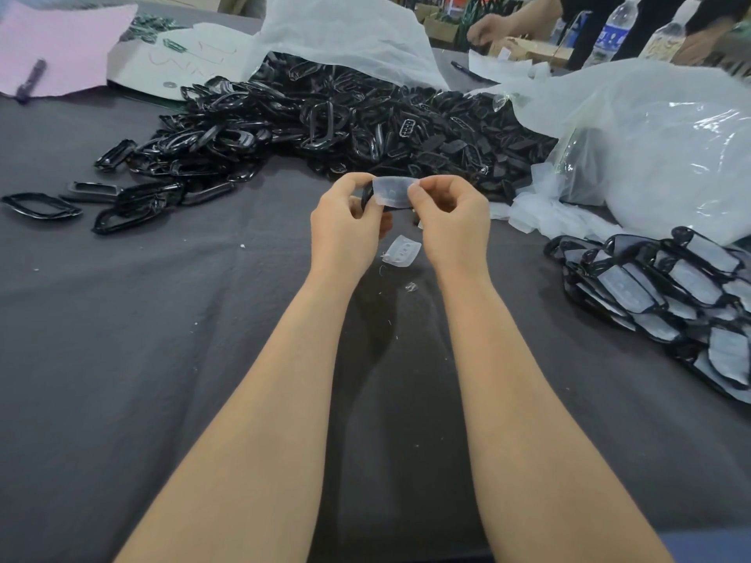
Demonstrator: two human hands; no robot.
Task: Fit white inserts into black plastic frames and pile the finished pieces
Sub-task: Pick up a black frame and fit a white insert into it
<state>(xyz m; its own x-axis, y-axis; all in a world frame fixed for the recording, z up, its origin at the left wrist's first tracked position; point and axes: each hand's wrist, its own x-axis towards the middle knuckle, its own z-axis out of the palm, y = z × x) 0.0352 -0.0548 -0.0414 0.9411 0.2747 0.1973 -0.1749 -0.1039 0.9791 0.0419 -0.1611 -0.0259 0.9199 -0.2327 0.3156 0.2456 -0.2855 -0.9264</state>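
Above the middle of the table, my left hand (347, 223) and my right hand (453, 221) hold one piece between them. It is a white insert (393, 191) lying against a black frame (367, 197), most of which is hidden behind the insert and my fingers. Each hand pinches one end. A second white insert (402, 251) lies on the grey cloth just below my hands. A big heap of empty black frames (325, 119) spreads across the back. A pile of finished pieces (666, 294), black frames with white inserts, lies at the right.
A clear plastic bag of white inserts (658, 156) bulges at the right rear, and another white bag (345, 30) lies behind the heap. Pink paper (69, 42) with a pen sits far left. Another person's hand (487, 28) and water bottles (611, 30) are at the far edge.
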